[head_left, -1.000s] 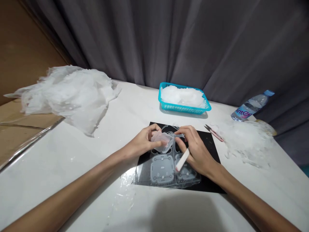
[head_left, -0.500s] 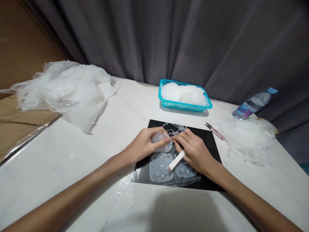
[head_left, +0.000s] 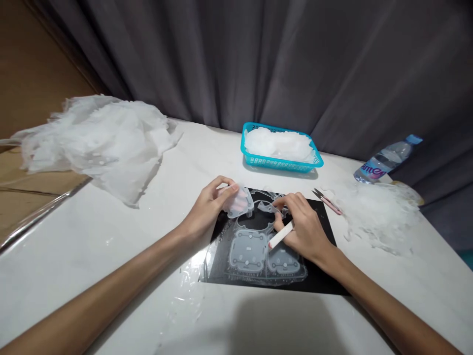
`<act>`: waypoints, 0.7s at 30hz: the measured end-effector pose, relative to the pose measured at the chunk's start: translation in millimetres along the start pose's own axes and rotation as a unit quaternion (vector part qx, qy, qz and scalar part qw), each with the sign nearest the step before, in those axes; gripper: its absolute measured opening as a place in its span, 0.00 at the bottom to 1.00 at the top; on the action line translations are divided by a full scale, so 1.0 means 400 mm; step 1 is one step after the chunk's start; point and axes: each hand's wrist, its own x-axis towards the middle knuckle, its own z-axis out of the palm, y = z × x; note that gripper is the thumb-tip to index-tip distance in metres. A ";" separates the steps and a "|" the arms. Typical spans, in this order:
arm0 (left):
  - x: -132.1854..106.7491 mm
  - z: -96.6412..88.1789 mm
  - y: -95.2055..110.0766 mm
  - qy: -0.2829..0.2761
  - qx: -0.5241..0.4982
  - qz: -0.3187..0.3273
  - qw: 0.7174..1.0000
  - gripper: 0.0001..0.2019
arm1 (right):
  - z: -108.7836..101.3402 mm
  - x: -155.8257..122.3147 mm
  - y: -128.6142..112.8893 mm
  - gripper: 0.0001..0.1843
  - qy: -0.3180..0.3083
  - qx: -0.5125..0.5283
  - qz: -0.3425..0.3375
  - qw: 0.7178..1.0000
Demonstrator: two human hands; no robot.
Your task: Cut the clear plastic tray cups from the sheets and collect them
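Note:
My left hand is closed on a translucent rounded-square silicone piece, with the thumb on its face and fingers showing through from behind. A white flat stick with a reddish tip lies in my right hand, pointing down and left. The thumb and forefinger of that hand pinch the clear leftover film, which has a cut-out opening. Below the opening, two similar pieces are still joined in the clear sheet. All this rests on a black board.
A turquoise basket of white pieces stands at the back. Heaped translucent sheets lie on the left. Small pink-handled snips, a pile of clear scraps and a tilted water bottle are on the right.
My left hand has drawn the silicone piece up and left, out of the film, leaving an opening. My right hand has shifted slightly right and holds the film and the stick.

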 end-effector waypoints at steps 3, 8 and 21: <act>-0.002 -0.005 0.013 -0.041 0.024 0.004 0.999 0.11 | -0.003 0.012 -0.006 0.26 -0.028 0.070 0.021 0.997; -0.003 -0.009 0.018 -0.084 0.081 0.005 0.993 0.18 | 0.009 0.024 -0.013 0.16 -0.087 0.153 0.010 0.984; -0.018 -0.017 0.008 -0.170 0.424 0.154 0.876 0.14 | 0.016 0.016 -0.004 0.06 -0.129 0.023 -0.123 0.984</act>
